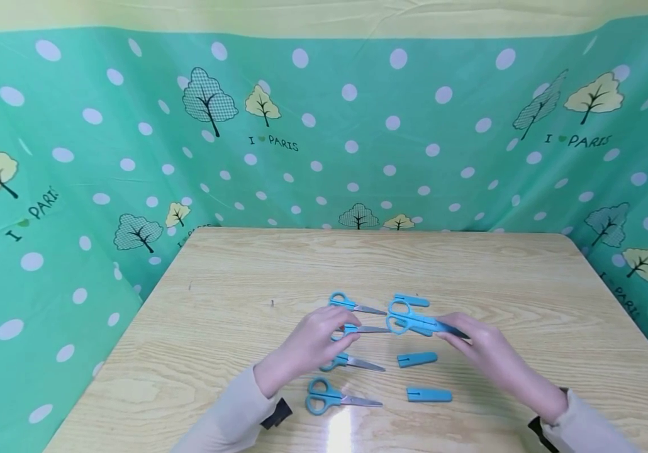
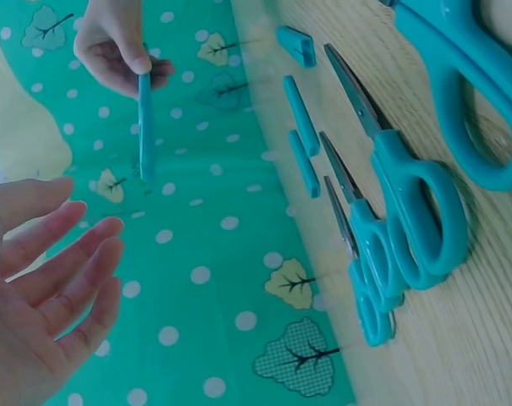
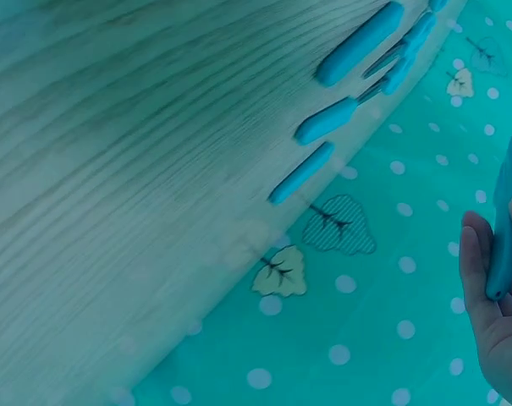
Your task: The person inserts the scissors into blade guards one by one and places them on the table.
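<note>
The right hand [image 1: 491, 352] angled inward over the tabletop [image 1: 245, 267], fingers pinching covered scissors [image 1: 421, 322], while the left hand [image 1: 312, 340] hovered opposite, fingers loosely parted.

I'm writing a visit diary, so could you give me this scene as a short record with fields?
Left hand: holding nothing, above the table
Right hand: holding covered scissors, raised
Bare scissors: four, on the table
Loose covers: blue, right of the bare scissors
Backdrop: green, pale dots, printed trees
</note>
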Motion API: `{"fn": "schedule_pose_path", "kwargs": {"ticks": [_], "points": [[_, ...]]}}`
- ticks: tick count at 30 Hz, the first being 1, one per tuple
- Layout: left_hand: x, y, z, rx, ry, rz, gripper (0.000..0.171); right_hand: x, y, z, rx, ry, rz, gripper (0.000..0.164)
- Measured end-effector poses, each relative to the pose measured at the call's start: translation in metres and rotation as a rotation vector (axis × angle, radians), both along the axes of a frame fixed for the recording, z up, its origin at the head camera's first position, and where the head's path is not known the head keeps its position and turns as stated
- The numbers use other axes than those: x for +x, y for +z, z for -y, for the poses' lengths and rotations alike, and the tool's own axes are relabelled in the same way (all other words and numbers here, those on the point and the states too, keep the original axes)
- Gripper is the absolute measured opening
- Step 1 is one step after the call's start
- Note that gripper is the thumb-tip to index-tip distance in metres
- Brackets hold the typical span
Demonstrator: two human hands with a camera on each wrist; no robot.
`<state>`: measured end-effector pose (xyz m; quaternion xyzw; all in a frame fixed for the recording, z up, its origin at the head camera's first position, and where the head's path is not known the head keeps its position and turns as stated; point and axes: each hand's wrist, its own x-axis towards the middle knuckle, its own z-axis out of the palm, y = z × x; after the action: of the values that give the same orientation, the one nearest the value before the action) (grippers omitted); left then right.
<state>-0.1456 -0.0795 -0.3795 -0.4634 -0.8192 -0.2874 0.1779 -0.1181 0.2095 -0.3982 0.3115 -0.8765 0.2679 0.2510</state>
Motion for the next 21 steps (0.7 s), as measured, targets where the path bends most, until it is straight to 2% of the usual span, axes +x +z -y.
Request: {"fn": "schedule_pose_path", "kwargs": {"ticks": [6,12,21], "points": [[-0.001,-0.004,0.007,0.006,-0.003,0.034,0.012,-0.001,-0.001,-0.016,0.027,-0.080,0.031,0.028],[-0.003,-0.011,0.017,0.005,0.009,0.079,0.014,-0.004,-0.004,-0.032,0.035,-0.132,0.024,0.030],[-0.004,-0.020,0.033,-0.033,0.079,0.153,0.015,-0.005,-0.009,-0.052,0.034,-0.187,0.082,0.025]]}}
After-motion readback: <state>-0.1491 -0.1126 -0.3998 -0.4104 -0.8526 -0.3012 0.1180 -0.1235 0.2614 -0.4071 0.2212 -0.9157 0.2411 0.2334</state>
